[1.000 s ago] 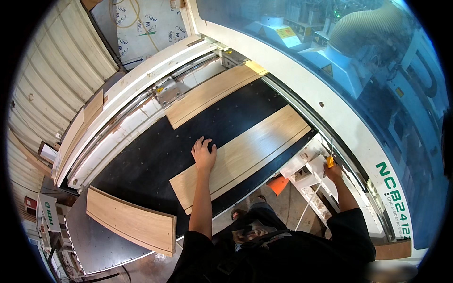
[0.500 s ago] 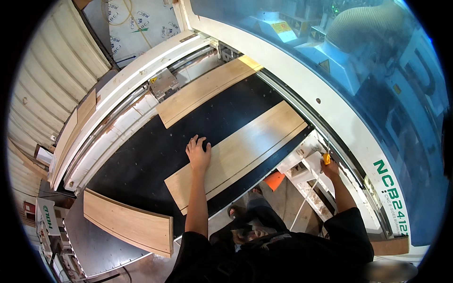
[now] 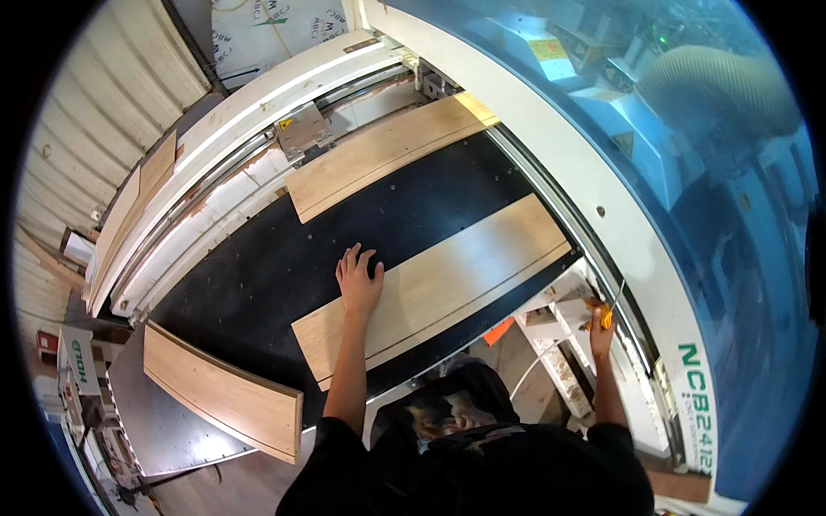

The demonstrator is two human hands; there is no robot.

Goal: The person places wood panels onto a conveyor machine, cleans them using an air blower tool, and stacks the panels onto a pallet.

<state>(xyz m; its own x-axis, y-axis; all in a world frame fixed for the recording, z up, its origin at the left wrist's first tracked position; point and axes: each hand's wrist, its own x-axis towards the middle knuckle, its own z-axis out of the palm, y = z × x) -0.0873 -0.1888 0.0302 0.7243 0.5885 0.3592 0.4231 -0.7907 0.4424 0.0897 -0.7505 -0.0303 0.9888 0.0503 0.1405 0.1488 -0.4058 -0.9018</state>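
Observation:
My left hand (image 3: 359,279) lies with fingers spread at the far long edge of a light wooden board (image 3: 447,279), the palm side over the board and the fingertips over the black table (image 3: 245,275). The board has a thin groove along its near side. At the right, beside the machine's rail, my right hand (image 3: 600,325) is closed round a yellow-orange air blow gun (image 3: 607,316). Its thin metal nozzle points up and away. A pale hose (image 3: 532,368) runs down from near that hand.
A second grooved board (image 3: 379,159) lies farther back, its far end under the blue-windowed machine (image 3: 594,112). Stacked boards (image 3: 219,391) rest at the near left, overhanging the table edge. A metal clamp block (image 3: 303,133) sits on the left rail. Something orange (image 3: 498,331) shows below the table.
My right hand has turned, tilting the blow gun's nozzle more to the right. My left hand keeps its place on the board. The whole view has shifted slightly with my head.

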